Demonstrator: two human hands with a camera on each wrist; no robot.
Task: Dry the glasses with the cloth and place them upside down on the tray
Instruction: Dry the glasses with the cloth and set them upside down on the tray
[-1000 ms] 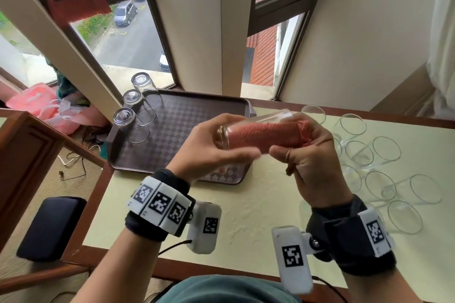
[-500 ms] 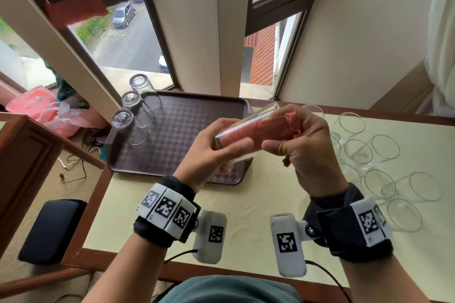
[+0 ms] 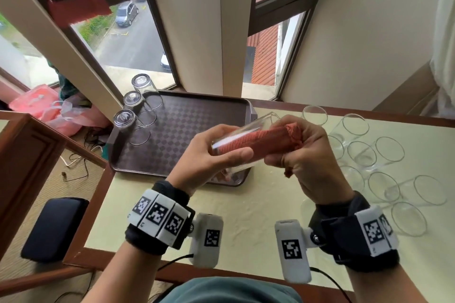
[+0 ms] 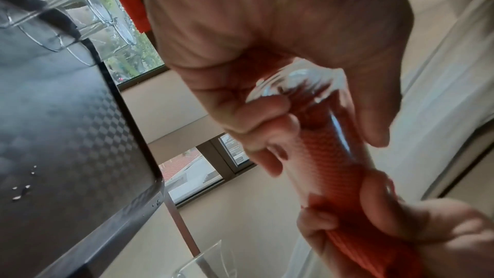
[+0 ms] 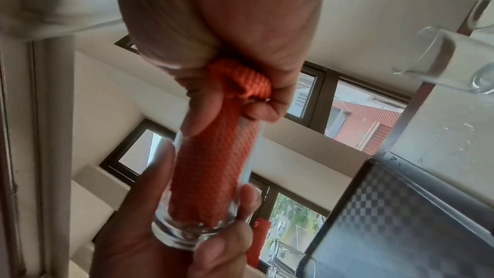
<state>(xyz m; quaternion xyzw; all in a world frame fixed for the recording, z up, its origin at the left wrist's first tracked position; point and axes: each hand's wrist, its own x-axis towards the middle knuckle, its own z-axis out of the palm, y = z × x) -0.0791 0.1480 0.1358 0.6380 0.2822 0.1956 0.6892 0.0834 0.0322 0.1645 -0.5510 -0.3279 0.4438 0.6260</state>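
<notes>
A tall clear drinking glass (image 3: pixel 236 140) is held on its side near the middle of the head view, above the near right corner of a dark brown checker-patterned plastic tray (image 3: pixel 187 130). The thick base of the glass is gripped by the left hand (image 3: pixel 209 155), thumb along the near side and fingers curled round the far side; in the right wrist view the same grip is seen at the lower centre, with the base (image 5: pixel 184 234) cupped between thumb and fingertips. A red-orange waffle-weave cloth (image 3: pixel 258 140) is stuffed inside the glass, filling it nearly to the base, and its bunched end is gripped at the rim by the right hand (image 3: pixel 305 160), whose fingers are curled tightly round it. In the left wrist view the cloth (image 4: pixel 331 151) is seen through the glass wall, running toward the lower right of the frame.

Three clear glasses (image 3: pixel 134 103) are stood upside down in a row along the tray's left edge, at the left of the head view. To the right of the frame, a cluster of upright clear glasses (image 3: pixel 384 160) is spread over the pale yellow-green desk (image 3: pixel 246 209), apart from the tray. A second red cloth (image 3: pixel 78 8) is seen against the window frame in the upper left.
</notes>
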